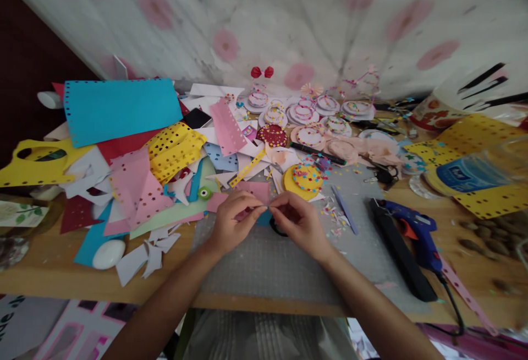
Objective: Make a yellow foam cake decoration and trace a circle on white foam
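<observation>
My left hand (pixel 237 218) and my right hand (pixel 299 219) meet over the grey cutting mat (pixel 264 272), fingertips almost touching. Both are closed in a pinch; whatever lies between the fingertips is too small to name. Just beneath them a small blue paper piece (pixel 264 218) shows, with a pink paper piece (pixel 256 188) behind. A black ring-shaped handle (pixel 275 230) is partly hidden by my right hand. Beyond it sits a yellow paper disc (pixel 303 186) topped with a ring of coloured bits. Small paper scraps (pixel 336 218) and a lilac strip (pixel 345 209) lie to the right.
Cut coloured paper heaps up on the left, including a blue sheet (pixel 124 109) and a white oval object (pixel 109 254). Several decorated paper hats (pixel 303 112) line the back. Rightward are a blue glue gun (pixel 421 233), a black tool (pixel 400 250) and a plastic bottle (pixel 474 173).
</observation>
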Tool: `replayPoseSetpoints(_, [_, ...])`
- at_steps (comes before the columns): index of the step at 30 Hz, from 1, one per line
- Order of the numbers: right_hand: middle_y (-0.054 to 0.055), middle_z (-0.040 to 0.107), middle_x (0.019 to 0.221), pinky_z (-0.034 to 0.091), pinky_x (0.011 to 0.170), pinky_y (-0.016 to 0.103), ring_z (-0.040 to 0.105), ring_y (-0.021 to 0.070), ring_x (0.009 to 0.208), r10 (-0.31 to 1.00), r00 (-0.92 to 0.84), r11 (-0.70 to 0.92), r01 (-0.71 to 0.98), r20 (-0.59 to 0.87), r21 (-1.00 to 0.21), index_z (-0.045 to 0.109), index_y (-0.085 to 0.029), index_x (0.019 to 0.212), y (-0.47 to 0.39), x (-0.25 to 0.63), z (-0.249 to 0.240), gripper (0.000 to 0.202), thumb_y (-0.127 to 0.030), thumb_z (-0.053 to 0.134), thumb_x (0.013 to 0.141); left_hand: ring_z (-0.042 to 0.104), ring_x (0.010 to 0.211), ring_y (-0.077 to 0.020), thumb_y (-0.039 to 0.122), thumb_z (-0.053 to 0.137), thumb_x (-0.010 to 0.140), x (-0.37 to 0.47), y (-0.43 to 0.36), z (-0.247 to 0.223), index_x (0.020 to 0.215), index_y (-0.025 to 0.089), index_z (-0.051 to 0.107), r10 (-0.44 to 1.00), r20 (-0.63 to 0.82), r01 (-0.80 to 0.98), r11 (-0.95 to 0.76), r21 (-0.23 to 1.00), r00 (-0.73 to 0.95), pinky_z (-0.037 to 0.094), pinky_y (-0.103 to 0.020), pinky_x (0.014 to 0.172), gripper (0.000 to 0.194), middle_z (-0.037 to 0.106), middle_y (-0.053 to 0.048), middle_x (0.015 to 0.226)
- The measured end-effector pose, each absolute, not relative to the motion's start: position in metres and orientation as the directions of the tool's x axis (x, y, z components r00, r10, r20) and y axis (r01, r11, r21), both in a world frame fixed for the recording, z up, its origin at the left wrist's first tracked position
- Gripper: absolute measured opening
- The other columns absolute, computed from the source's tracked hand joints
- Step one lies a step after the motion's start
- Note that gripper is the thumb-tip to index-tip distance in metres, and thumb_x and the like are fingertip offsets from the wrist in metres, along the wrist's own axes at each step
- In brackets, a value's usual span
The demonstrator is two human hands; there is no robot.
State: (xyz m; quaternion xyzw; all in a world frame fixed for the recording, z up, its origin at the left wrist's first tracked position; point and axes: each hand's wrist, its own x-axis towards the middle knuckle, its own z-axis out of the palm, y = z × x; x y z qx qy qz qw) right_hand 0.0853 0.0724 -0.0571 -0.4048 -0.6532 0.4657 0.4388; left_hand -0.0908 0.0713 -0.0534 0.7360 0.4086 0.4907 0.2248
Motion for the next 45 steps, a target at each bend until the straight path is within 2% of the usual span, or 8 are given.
replayPoseSetpoints(5, [0.006, 0.065, 0.095, 0.052, 0.077, 0.032, 0.063, 0.0177, 0.090, 0.882, -0.237, 0.443, 0.124, 0.407, -0.888, 0.066, -0.023, 0.088, 0.074, 0.085, -0.053, 0.007, -0.018, 0.062, 0.087, 0.058, 0.067, -0.0116, 0.016, 0.069, 0.082, -0.090, 0.069, -0.054, 0.094, 0.021, 0.069, 0.810, 0.575, 0.429, -0.562, 0.707, 0.112, 0.048, -0.022, 0.061, 0.013, 0.065, -0.001, 0.076])
replayPoseSetpoints(10, [0.007, 0.064, 0.097, 0.053, 0.076, 0.033, 0.063, 0.0179, 0.091, 0.885, -0.210, 0.446, 0.125, 0.415, -0.886, 0.068, -0.024, 0.089, 0.073, 0.086, -0.051, 0.010, -0.016, 0.063, 0.085, 0.064, 0.080, -0.0143, 0.015, 0.070, 0.081, -0.089, 0.067, -0.052, 0.087, 0.021, 0.070, 0.825, 0.558, 0.356, -0.551, 0.754, 0.096, 0.052, -0.027, 0.074, 0.009, 0.068, -0.003, 0.086])
replayPoseSetpoints(17, [0.004, 0.064, 0.093, 0.053, 0.081, 0.033, 0.061, 0.0176, 0.093, 0.957, -0.118, 0.255, -0.089, 0.264, -0.963, 0.068, -0.024, 0.081, 0.074, 0.079, -0.055, 0.006, -0.021, 0.071, 0.079, 0.064, 0.083, -0.0155, 0.019, 0.071, 0.081, -0.085, 0.066, -0.054, 0.084, 0.021, 0.071, 0.884, 0.465, 0.266, -0.457, 0.849, 0.033, 0.053, -0.028, 0.076, 0.004, 0.068, -0.003, 0.085])
replayPoseSetpoints(23, [0.003, 0.060, 0.098, 0.050, 0.086, 0.031, 0.058, 0.0176, 0.101, 0.989, -0.084, 0.101, -0.249, 0.125, -0.963, 0.068, -0.025, 0.078, 0.074, 0.076, -0.057, 0.010, -0.024, 0.077, 0.073, 0.064, 0.083, -0.0147, 0.017, 0.072, 0.079, -0.083, 0.065, -0.055, 0.084, 0.021, 0.072, 0.890, 0.455, 0.213, -0.448, 0.868, 0.019, 0.053, -0.027, 0.075, 0.007, 0.068, -0.002, 0.085])
replayPoseSetpoints(30, [-0.003, 0.059, 0.068, 0.045, 0.061, 0.023, 0.054, 0.0100, 0.063, 0.968, -0.224, -0.180, -0.299, -0.114, -0.937, 0.064, -0.021, 0.073, 0.074, 0.078, -0.058, 0.016, -0.031, 0.076, 0.072, 0.063, 0.080, -0.0146, 0.015, 0.072, 0.079, -0.085, 0.066, -0.055, 0.084, 0.021, 0.071, 0.865, 0.500, 0.266, -0.489, 0.831, 0.029, 0.053, -0.027, 0.074, 0.008, 0.067, -0.002, 0.082])
replayPoseSetpoints(36, [-0.004, 0.060, 0.066, 0.043, 0.060, 0.022, 0.053, 0.0089, 0.061, 0.976, -0.168, -0.194, -0.359, -0.142, -0.913, 0.061, -0.020, 0.067, 0.072, 0.078, -0.061, 0.021, -0.028, 0.080, 0.068, 0.063, 0.078, -0.0142, 0.017, 0.073, 0.078, -0.082, 0.064, -0.057, 0.084, 0.021, 0.071, 0.898, 0.439, 0.237, -0.429, 0.871, 0.013, 0.053, -0.026, 0.071, 0.008, 0.067, -0.002, 0.081])
replayPoseSetpoints(41, [-0.004, 0.060, 0.067, 0.042, 0.061, 0.022, 0.053, 0.0088, 0.063, 0.963, -0.215, -0.238, -0.387, -0.163, -0.891, 0.061, -0.020, 0.069, 0.072, 0.077, -0.057, 0.020, -0.028, 0.079, 0.070, 0.063, 0.071, -0.0119, 0.022, 0.076, 0.073, -0.079, 0.064, -0.059, 0.083, 0.020, 0.064, 0.942, 0.321, 0.110, -0.310, 0.944, -0.098, 0.054, -0.023, 0.066, 0.016, 0.064, 0.001, 0.079])
replayPoseSetpoints(45, [-0.004, 0.061, 0.068, 0.043, 0.061, 0.022, 0.055, 0.0090, 0.064, 0.938, -0.261, -0.321, -0.413, -0.227, -0.852, 0.061, -0.020, 0.073, 0.073, 0.076, -0.052, 0.023, -0.033, 0.080, 0.068, 0.061, 0.074, -0.0113, 0.020, 0.077, 0.072, -0.080, 0.065, -0.060, 0.082, 0.019, 0.062, 0.943, 0.315, 0.098, -0.306, 0.947, -0.108, 0.053, -0.022, 0.069, 0.018, 0.061, 0.001, 0.079])
